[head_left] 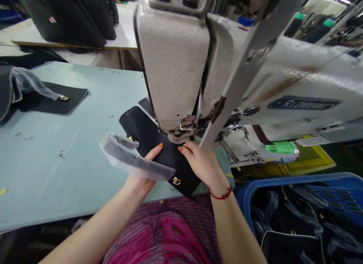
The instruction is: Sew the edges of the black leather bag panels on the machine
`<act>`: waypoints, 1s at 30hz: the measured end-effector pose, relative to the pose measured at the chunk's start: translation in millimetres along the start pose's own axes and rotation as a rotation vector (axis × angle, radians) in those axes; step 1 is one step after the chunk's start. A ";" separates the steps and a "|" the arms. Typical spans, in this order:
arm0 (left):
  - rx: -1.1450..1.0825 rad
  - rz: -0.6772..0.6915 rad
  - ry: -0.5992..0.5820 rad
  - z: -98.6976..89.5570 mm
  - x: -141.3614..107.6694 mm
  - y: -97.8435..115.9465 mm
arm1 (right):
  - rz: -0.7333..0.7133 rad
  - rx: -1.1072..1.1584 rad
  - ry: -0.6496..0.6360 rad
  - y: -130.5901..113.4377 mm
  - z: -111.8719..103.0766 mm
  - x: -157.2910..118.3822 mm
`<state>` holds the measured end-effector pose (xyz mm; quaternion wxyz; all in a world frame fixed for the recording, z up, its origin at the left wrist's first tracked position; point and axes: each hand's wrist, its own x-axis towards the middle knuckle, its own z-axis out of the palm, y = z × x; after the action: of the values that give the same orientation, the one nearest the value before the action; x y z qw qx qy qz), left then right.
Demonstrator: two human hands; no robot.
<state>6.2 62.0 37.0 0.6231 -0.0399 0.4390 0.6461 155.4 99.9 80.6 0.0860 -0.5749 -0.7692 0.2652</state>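
Observation:
A black leather bag piece [167,150] with gold fittings lies tilted under the head of a sewing machine [176,67]. A handle wrapped in clear plastic [124,158] loops out from the piece toward the left. My left hand [146,173] grips the near left edge of the piece, thumb on top, its other fingers mostly hidden under the piece and the plastic. My right hand [200,162] pinches the piece at its right edge, close below the needle area, which the machine head partly hides.
Another black piece with a plastic-wrapped strap [53,99] lies on the pale green table [85,143] at left. Finished-looking black bags [68,18] stand behind. A blue basket [246,196] of black pieces is at lower right, a yellow crate [314,158] beyond it.

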 end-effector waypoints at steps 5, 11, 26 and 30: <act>-0.119 0.070 0.117 11.2 -11.2 -20.3 | -0.012 -0.148 0.046 -0.1 -6.1 1.6; -0.123 0.104 0.068 10.8 -10.1 -23.8 | -0.018 -0.132 0.075 2.6 -2.6 4.3; -0.077 0.106 0.039 5.0 -11.6 -25.9 | -0.030 0.073 0.128 7.6 -0.7 4.0; -0.065 0.102 0.042 4.4 -11.6 -26.7 | -0.050 0.074 0.151 9.7 0.9 4.0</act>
<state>33.3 51.5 32.8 0.5785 -0.0514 0.4320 0.6900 161.8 105.3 74.3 0.1715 -0.5706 -0.7642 0.2468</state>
